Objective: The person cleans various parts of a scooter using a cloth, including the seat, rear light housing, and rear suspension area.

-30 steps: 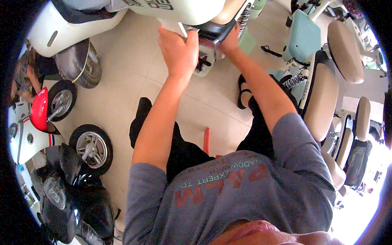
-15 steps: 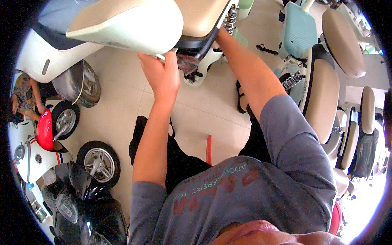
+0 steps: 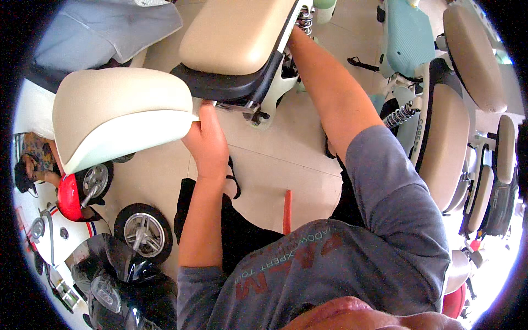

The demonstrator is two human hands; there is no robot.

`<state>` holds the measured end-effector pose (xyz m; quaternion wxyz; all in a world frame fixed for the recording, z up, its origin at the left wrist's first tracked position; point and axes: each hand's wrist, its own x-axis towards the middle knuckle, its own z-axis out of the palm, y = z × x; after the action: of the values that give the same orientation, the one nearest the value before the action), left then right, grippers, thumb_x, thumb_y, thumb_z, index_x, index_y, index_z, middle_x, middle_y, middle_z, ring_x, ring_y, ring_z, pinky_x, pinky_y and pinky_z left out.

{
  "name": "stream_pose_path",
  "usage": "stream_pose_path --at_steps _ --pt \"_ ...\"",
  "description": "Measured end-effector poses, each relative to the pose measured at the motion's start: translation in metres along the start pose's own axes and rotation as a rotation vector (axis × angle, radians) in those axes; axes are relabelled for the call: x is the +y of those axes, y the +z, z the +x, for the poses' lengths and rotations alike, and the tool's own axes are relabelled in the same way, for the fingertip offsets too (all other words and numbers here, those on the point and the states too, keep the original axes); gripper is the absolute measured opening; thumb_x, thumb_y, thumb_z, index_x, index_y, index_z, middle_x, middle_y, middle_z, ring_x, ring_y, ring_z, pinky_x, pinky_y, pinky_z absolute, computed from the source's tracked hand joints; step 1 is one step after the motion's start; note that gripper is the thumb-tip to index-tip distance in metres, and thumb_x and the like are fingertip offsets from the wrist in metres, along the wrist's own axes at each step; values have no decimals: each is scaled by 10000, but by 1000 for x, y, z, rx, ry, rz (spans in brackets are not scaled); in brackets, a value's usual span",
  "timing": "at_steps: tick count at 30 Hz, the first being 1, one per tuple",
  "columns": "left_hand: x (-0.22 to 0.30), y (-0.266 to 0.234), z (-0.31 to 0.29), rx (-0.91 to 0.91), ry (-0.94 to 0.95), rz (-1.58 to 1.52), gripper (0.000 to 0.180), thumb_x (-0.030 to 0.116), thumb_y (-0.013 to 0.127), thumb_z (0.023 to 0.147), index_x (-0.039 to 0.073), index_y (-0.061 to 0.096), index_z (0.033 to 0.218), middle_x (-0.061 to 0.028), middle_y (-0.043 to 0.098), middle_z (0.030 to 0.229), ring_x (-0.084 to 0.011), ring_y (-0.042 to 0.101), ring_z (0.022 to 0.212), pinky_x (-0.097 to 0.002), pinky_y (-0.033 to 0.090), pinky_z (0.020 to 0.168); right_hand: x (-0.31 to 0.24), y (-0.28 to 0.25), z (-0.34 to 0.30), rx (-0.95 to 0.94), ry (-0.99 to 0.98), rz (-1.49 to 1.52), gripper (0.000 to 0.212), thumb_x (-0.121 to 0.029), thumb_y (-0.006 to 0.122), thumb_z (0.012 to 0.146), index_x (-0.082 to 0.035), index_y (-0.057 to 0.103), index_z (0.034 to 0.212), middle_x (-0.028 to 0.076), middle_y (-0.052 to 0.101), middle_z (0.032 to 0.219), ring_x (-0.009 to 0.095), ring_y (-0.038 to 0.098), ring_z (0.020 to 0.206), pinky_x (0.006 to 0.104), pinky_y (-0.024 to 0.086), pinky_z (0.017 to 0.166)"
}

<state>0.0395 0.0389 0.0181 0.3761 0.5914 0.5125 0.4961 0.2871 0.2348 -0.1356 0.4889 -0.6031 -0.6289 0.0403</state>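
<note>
A cream backrest (image 3: 124, 102) with a pale shell stands at the rear of a scooter's beige seat (image 3: 236, 36). My left hand (image 3: 206, 146) is closed at the backrest's right edge. Its thumb points up beside the seat's black base (image 3: 220, 82), and its fingertips are hidden. My right hand (image 3: 292, 43) reaches to the scooter's far right side, near a coil spring (image 3: 306, 22). The seat and frame hide its fingers, so its grip does not show.
Beige-seated scooters (image 3: 448, 140) and a teal footboard (image 3: 410, 41) line the right. At left are a red fender (image 3: 69, 198), a wheel (image 3: 143, 234) and a black-bodied scooter (image 3: 110, 291). Another person (image 3: 38, 157) crouches at far left. A red bar (image 3: 287, 212) lies between my legs.
The backrest has swung down and to the left, and its beige cushion now shows. My left hand has come nearer to me. More of the seat is visible, and the view has shifted slightly.
</note>
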Motion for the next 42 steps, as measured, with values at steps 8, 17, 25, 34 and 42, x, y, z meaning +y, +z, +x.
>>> stream_pose_path --at_steps 8,17,25,34,42 --pt "-8 4 4 59 -44 23 562 48 509 848 -85 305 1355 -215 431 1356 -289 420 1264 -385 287 1085 7 22 -36 121 127 420 491 -344 424 922 -95 469 1343 126 530 1325 308 470 1211 447 361 1013" --pt "-20 2 7 134 90 -15 496 77 546 809 -97 357 1233 -223 457 1239 -297 456 1151 -380 309 1037 -97 -5 -128 13 9 -173 455 -255 564 799 -96 595 1224 143 501 1340 368 343 1299 547 128 1116" --pt "3 -1 1 129 108 39 472 90 526 779 -161 331 1128 -262 502 1031 -336 552 941 -421 424 910 -123 -24 -181 -179 -40 -366 179 -140 608 758 -70 676 908 114 581 1151 325 481 1145 519 307 1006" --pt "-11 -6 7 122 74 27 466 105 576 764 -151 386 1105 -290 545 1037 -387 580 893 -444 444 861 -132 -18 -208 148 40 -148 213 58 564 682 -51 649 844 129 616 914 323 545 891 410 433 768" --pt "-20 1 6 140 53 162 718 187 593 776 -170 267 1307 -327 445 1211 -436 402 1160 -467 334 1030 -51 -7 -123 427 381 350 212 -110 537 830 13 564 1001 152 555 873 313 542 824 415 450 730"
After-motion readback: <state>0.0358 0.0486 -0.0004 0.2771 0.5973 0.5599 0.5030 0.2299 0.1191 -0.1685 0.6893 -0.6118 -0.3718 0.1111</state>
